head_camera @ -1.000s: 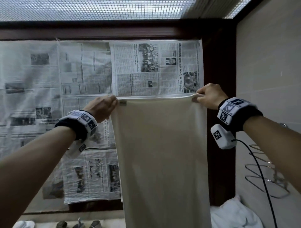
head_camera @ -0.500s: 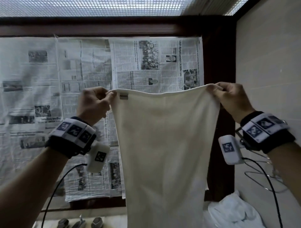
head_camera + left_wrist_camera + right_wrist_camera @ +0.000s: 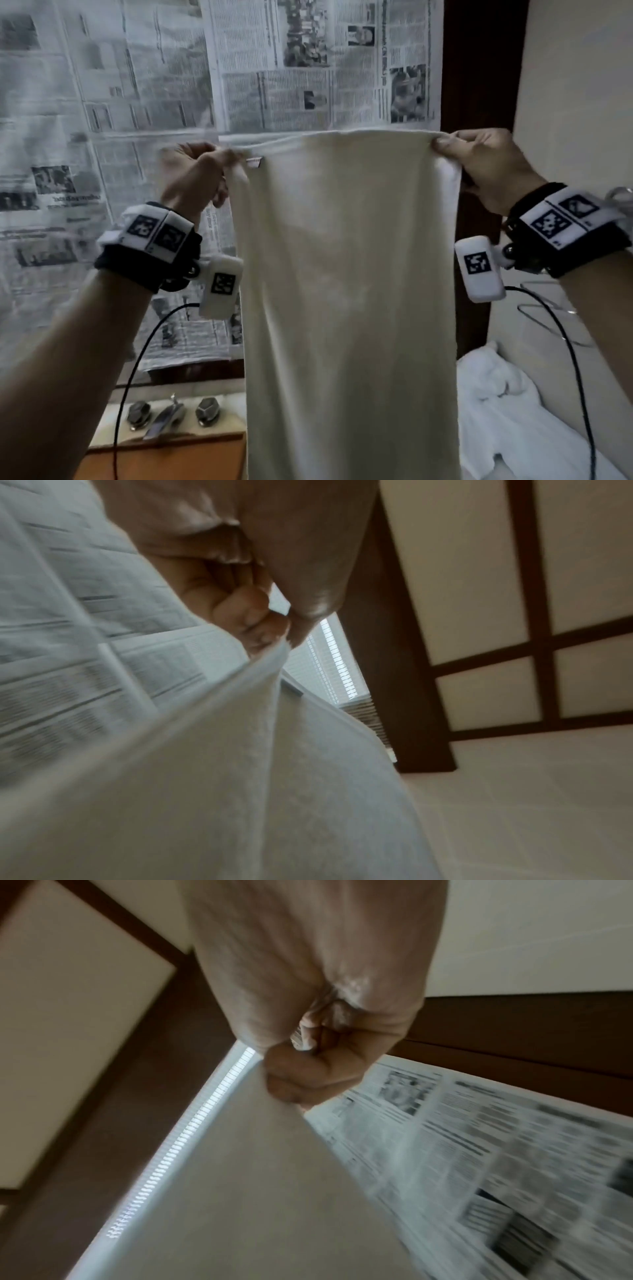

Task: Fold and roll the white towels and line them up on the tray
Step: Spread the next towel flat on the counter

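A white towel (image 3: 346,281) hangs full length in front of me, held up by its two top corners. My left hand (image 3: 202,171) pinches the top left corner beside a small sewn label. My right hand (image 3: 479,161) pinches the top right corner, and the top edge runs nearly straight between them. In the left wrist view the curled fingers (image 3: 253,615) grip the towel (image 3: 212,764) edge. In the right wrist view my fist (image 3: 308,1069) holds the towel (image 3: 246,1177) corner. No tray is in view.
Newspaper sheets (image 3: 137,102) cover the window behind the towel. A heap of white towels (image 3: 507,404) lies at the lower right beside a wire rack (image 3: 548,318). A tap with two knobs (image 3: 171,414) sits at the lower left on an orange-brown counter (image 3: 171,455).
Both hands have lowered with the towel and turned so the wrists sit below the fists. The top edge sagged half a second ago and is now pulled straight. My view has tilted downward.
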